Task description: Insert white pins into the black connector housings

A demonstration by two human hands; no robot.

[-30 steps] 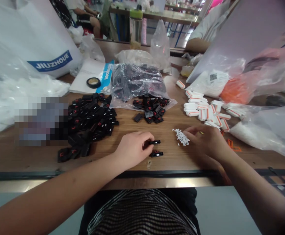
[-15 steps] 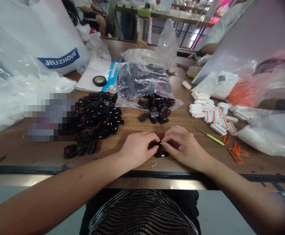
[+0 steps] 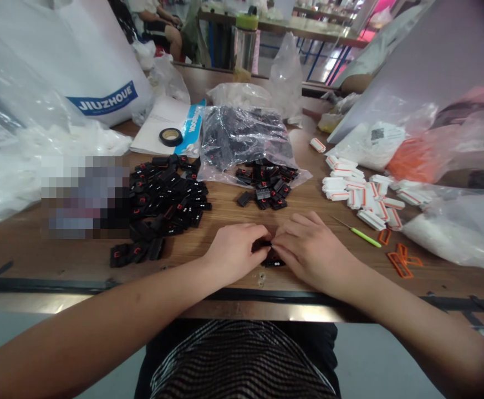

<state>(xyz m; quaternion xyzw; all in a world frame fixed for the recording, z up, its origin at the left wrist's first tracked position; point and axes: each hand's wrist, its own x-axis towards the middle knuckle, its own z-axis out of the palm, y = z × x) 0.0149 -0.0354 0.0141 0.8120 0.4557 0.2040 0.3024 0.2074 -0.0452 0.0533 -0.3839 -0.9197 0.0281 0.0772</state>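
Note:
Near the front edge of the table, my left hand [image 3: 238,249] is closed, with a small black plastic connector [image 3: 261,244] between thumb and fingers. My right hand [image 3: 308,249] meets it from the other side, its fingertips pinched at the connector's right end. Most of that connector is hidden by my fingers. Just below my fingertips, another black connector [image 3: 275,264] with white dots lies on the wood, partly covered by my right hand. Beyond my hands sits a small group of black connectors [image 3: 266,191] with red parts, by the mouth of a clear bag [image 3: 245,136].
Left lies a big heap of black connectors [image 3: 171,194], with several more nearer the edge. Right are white pieces with orange strips [image 3: 366,194], a green-handled pick [image 3: 365,237] and orange frames [image 3: 400,263]. Black tape [image 3: 171,137] rests on a booklet [image 3: 150,130].
My right hand has turned over slightly and shifted a little left, its fingers now covering more of the connector's end. My left hand stays nearly still, holding the connector.

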